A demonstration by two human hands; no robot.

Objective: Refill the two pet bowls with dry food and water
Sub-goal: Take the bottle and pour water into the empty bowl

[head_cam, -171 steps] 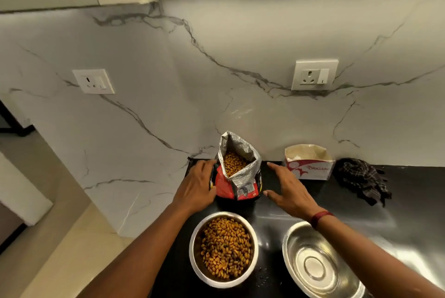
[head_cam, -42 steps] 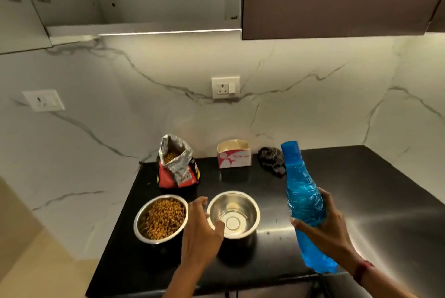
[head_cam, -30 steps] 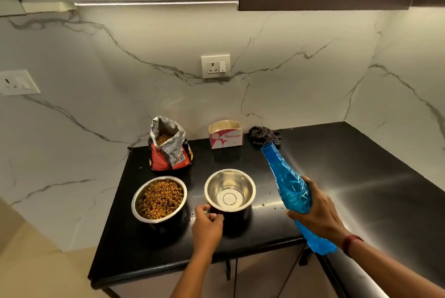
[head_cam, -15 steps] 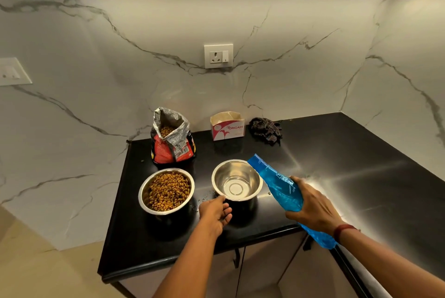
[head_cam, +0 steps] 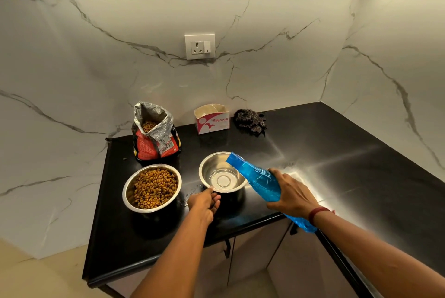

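Two steel bowls stand on the black counter (head_cam: 337, 158). The left bowl (head_cam: 130, 185) is full of brown kibble. The right bowl (head_cam: 212, 167) looks empty, and my left hand (head_cam: 204, 202) grips its near rim. My right hand (head_cam: 292, 193) holds a blue water bottle (head_cam: 255, 178), tilted steeply with its mouth over the right bowl's far right rim. I cannot tell whether water is flowing. The open red and silver food bag (head_cam: 155, 135) stands behind the left bowl with kibble showing inside.
A small white and red cardboard box (head_cam: 212, 119) and a dark crumpled cloth (head_cam: 250, 120) sit against the marble back wall. A wall socket (head_cam: 199, 46) is above them. The counter's front edge runs just below my hands, cabinet doors beneath.
The bottle has tipped from upright to steeply tilted and moved left until its mouth is over the right bowl. My left hand has settled on that bowl's near rim.
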